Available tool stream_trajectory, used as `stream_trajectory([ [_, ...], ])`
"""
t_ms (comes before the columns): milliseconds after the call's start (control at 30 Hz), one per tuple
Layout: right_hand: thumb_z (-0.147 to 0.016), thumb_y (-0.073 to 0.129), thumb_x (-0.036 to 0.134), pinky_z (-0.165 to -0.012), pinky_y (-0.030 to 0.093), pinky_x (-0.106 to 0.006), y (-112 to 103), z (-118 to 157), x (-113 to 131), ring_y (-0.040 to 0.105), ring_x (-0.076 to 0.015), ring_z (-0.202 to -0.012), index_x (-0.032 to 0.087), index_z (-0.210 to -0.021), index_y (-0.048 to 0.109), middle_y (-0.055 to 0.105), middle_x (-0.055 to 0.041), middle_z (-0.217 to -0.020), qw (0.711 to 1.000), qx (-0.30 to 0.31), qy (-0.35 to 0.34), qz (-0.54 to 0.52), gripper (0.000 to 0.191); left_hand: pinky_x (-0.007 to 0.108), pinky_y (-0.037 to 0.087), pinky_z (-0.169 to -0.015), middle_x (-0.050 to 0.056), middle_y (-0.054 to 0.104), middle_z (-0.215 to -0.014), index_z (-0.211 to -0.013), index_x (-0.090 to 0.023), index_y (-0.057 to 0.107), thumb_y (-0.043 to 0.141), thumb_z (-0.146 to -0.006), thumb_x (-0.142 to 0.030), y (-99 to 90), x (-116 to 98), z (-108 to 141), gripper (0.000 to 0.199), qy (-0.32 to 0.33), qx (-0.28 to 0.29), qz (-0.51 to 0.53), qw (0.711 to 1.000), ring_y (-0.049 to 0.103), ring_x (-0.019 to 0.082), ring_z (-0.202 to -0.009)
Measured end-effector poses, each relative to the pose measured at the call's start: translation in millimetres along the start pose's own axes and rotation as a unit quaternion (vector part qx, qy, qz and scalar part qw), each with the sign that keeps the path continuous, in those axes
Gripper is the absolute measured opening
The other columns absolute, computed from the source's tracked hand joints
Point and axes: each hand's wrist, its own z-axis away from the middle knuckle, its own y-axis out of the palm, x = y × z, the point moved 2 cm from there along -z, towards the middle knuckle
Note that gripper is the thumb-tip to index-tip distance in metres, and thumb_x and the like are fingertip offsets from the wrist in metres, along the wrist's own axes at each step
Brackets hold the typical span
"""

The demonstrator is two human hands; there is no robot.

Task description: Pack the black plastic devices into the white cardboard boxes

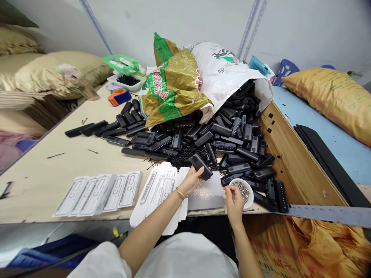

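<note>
My left hand (193, 180) is wrapped round the lower end of a black plastic case (199, 166), tilted above a pale sheet (213, 199). Small light-coloured bits (203, 192) lie scattered on that sheet. At the left rim of a white bowl (248, 200) of small metal parts (242, 190), my right hand (234, 197) has its thumb and fingertips pinched together; anything between them is too small to make out. A big heap of similar black cases (237, 168) spreads behind both hands, with thin black pieces (189, 156) among them.
Flat white cartons (162, 185) overlap the table's front edge, left of the sheet. Wrapped stacks of printed boxes (100, 193) stand farther left. A white sack (217, 73) and a gold-green bag (179, 88) lie behind the heap; a wooden board (307, 162) borders the right.
</note>
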Motion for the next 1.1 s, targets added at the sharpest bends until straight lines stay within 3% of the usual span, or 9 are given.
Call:
stream_trajectory([
  [367, -0.085, 0.052, 0.042, -0.068, 0.043, -0.03, 14, -16, 12, 0.059, -0.0175, -0.071, 0.018, -0.079, 0.06, 0.065, -0.0035, -0.075, 0.999, 0.027, -0.017, 0.009, 0.026, 0.04, 0.047, -0.084, 0.009, 0.068, -0.093, -0.098, -0.018, 0.054, 0.076, -0.07, -0.035, 8.0, -17, 12, 0.04, -0.017, 0.041, 0.021, 0.999, 0.065, 0.023, -0.089],
  [500, -0.086, 0.051, 0.042, -0.064, 0.043, -0.028, 19, -22, 19, 0.058, -0.0182, -0.072, 0.018, -0.083, 0.06, 0.065, -0.0046, -0.078, 0.999, 0.018, -0.024, 0.025, 0.025, 0.035, 0.045, -0.079, 0.004, 0.064, -0.078, -0.086, -0.019, 0.059, 0.079, -0.064, -0.027, 6.3, -6, 10, 0.031, 0.038, -0.044, -0.081, 0.995, 0.061, 0.022, -0.081],
  [600, -0.085, 0.052, 0.039, -0.065, 0.044, -0.03, 25, -29, 28, 0.057, -0.0185, -0.072, 0.018, -0.087, 0.06, 0.065, -0.0059, -0.082, 0.997, 0.029, -0.056, 0.047, 0.023, 0.034, 0.041, -0.082, -0.001, 0.052, -0.06, -0.066, -0.02, 0.059, 0.083, -0.051, -0.017, 4.1, 5, 10, 0.028, 0.109, -0.096, -0.212, 0.966, 0.056, 0.024, -0.079],
  [733, -0.086, 0.05, 0.032, -0.072, 0.045, -0.032, 47, -34, 45, 0.057, -0.0184, -0.074, 0.02, -0.089, 0.06, 0.063, -0.005, -0.084, 0.986, 0.09, -0.12, 0.07, 0.016, 0.034, 0.04, -0.085, 0.001, 0.052, -0.068, -0.077, -0.021, 0.066, 0.08, -0.055, -0.018, -16.3, -6, 30, 0.026, 0.168, -0.126, -0.284, 0.936, 0.054, 0.024, -0.079],
  [800, -0.087, 0.047, 0.027, -0.072, 0.044, -0.032, 66, -32, 52, 0.057, -0.0189, -0.076, 0.021, -0.087, 0.06, 0.063, -0.0047, -0.083, 0.978, 0.136, -0.144, 0.071, 0.014, 0.034, 0.04, -0.086, 0.005, 0.055, -0.082, -0.09, -0.021, 0.066, 0.073, -0.065, -0.019, -36.7, -24, 52, 0.026, 0.186, -0.153, -0.355, 0.903, 0.054, 0.025, -0.086],
  [900, -0.08, 0.056, 0.021, -0.071, 0.044, -0.033, 107, -25, 56, 0.057, -0.0211, -0.081, 0.022, -0.084, 0.06, 0.064, -0.0045, -0.084, 0.95, 0.239, -0.184, 0.085, 0.006, 0.035, 0.04, -0.085, 0.009, 0.055, -0.099, -0.113, -0.021, 0.059, 0.066, -0.068, -0.011, -69.8, -48, 84, 0.046, 0.158, -0.201, -0.577, 0.776, 0.053, 0.028, -0.098],
  [967, -0.071, 0.067, 0.02, -0.072, 0.043, -0.034, 133, -21, 58, 0.056, -0.0228, -0.084, 0.022, -0.087, 0.061, 0.064, -0.0048, -0.088, 0.928, 0.286, -0.21, 0.115, 0.017, 0.036, 0.041, -0.082, 0.012, 0.054, -0.104, -0.126, -0.017, 0.049, 0.067, -0.067, -0.01, -87.8, -53, 96, 0.062, 0.101, -0.212, -0.678, 0.696, 0.053, 0.031, -0.099],
  [1033, -0.064, 0.074, 0.019, -0.072, 0.04, -0.034, 151, -21, 60, 0.054, -0.0232, -0.084, 0.022, -0.086, 0.062, 0.063, -0.0045, -0.087, 0.915, 0.305, -0.212, 0.158, 0.025, 0.036, 0.041, -0.08, 0.015, 0.053, -0.106, -0.134, -0.014, 0.039, 0.069, -0.067, -0.014, -99.3, -52, 100, 0.073, 0.062, -0.209, -0.718, 0.661, 0.055, 0.031, -0.098],
  [1100, -0.064, 0.074, 0.02, -0.071, 0.038, -0.033, 158, -26, 63, 0.053, -0.0216, -0.08, 0.021, -0.074, 0.06, 0.059, -0.0024, -0.08, 0.91, 0.315, -0.194, 0.189, 0.017, 0.036, 0.042, -0.08, 0.015, 0.052, -0.108, -0.136, -0.014, 0.035, 0.071, -0.068, -0.017, -103.3, -50, 101, 0.078, 0.052, -0.206, -0.72, 0.66, 0.055, 0.032, -0.099],
])
